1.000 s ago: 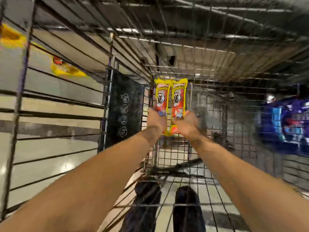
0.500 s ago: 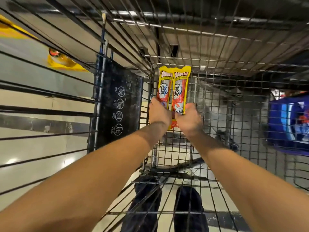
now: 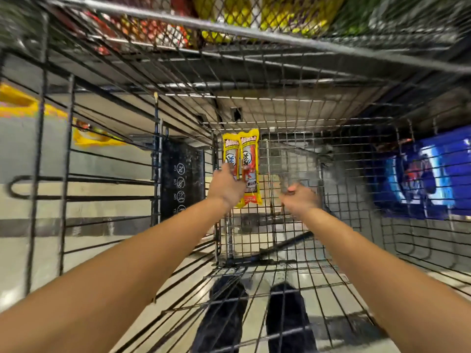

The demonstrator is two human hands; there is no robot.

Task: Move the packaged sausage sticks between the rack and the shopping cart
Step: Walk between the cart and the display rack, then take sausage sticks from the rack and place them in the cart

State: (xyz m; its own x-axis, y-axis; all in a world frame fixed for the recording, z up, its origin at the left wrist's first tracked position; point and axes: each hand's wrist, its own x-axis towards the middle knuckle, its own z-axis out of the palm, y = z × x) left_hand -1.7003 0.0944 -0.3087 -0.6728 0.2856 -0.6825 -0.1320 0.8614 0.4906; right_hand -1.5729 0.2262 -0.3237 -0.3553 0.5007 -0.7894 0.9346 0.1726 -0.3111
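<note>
Two yellow and red packs of sausage sticks [image 3: 248,164] lie side by side inside the wire shopping cart [image 3: 288,154], against its mesh. My left hand [image 3: 225,186] rests on their lower part, fingers on the left pack. My right hand [image 3: 300,198] is off to the right of the packs, apart from them, fingers loosely curled and holding nothing. Blur hides the exact finger positions. The rack shows only as a blurred row of colourful packs [image 3: 229,19] along the top edge.
A black sign panel [image 3: 182,179] hangs on the cart's left side. A blue package [image 3: 423,174] lies outside the cart at the right. Yellow items [image 3: 94,136] show at the left. My dark trousers and shoes [image 3: 254,314] appear through the wire under the cart.
My right hand has let go of the packs and drawn away to the right. My left hand stays on them. The view has tilted up, bringing shelved goods into sight.
</note>
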